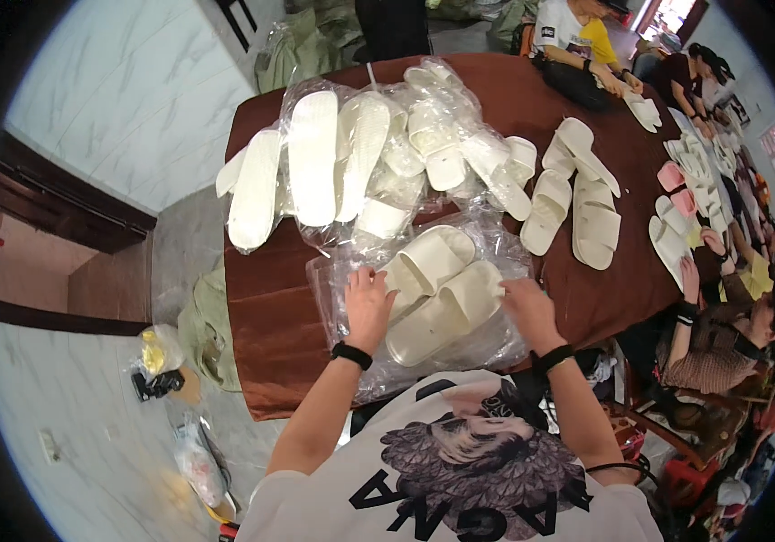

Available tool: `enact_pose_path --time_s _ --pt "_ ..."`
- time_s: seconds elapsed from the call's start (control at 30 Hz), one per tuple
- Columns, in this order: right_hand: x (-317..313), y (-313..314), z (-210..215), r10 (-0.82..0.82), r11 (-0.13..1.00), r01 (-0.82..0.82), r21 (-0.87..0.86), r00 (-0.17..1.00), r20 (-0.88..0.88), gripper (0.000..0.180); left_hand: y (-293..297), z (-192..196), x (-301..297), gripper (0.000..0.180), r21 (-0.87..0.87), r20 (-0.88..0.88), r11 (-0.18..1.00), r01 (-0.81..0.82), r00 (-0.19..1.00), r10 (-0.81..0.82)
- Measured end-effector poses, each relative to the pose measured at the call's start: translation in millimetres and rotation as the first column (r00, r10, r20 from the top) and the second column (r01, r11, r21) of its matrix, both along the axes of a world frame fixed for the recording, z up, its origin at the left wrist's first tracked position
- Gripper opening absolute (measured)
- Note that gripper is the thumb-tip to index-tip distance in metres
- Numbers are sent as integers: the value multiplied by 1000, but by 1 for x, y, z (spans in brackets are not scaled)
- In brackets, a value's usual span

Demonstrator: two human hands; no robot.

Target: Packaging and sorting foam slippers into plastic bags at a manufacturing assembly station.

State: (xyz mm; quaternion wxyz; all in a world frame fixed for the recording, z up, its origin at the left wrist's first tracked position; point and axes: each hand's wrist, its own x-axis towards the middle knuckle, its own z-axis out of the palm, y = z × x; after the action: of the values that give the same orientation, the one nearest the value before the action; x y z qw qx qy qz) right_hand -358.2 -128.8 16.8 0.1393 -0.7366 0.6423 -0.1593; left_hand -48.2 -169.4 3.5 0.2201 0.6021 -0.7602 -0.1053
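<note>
A pair of cream slide slippers lies side by side on a clear plastic bag (518, 244) in front of me. My left hand (368, 309) rests at the outer edge of the left slipper (437, 257), thumb and fingers apart. At the outer edge of the right slipper (451, 312), my right hand (532, 312) has its fingertips closed on the rim. Whether it also pinches some of the bag film I cannot tell. Both slippers lie with their straps up.
A brown cloth covers the table (266, 334). Beyond the bag lie several bagged cream slippers (313, 163), with loose slippers (597, 221) to their right. People (717, 334) work along the right side, near pink slippers (676, 188). Bags (202, 470) stand on the floor at left.
</note>
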Motion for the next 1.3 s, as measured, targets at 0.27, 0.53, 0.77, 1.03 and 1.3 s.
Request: enact_pose_path --time_s 0.27,0.53,0.77,1.03,1.3 --pt "18 -1 -19 -59 993 42 107 986 157 62 -12 26 -35 47 -224 299 974 -29 949 97" --pt "4 -4 -14 -157 945 -33 325 827 540 66 -32 -38 -8 57 14 331 997 -81 941 71" --pt "-21 25 2 -362 927 111 358 511 780 35 -38 -7 -7 37 308 -185 947 87 982 -31" --pt "0 59 54 -518 841 62 538 -197 833 19 3 46 -73 38 245 -842 965 95 514 163" --pt "43 47 73 -381 902 -46 430 -555 739 22 39 56 -126 40 231 -894 965 121 419 161"
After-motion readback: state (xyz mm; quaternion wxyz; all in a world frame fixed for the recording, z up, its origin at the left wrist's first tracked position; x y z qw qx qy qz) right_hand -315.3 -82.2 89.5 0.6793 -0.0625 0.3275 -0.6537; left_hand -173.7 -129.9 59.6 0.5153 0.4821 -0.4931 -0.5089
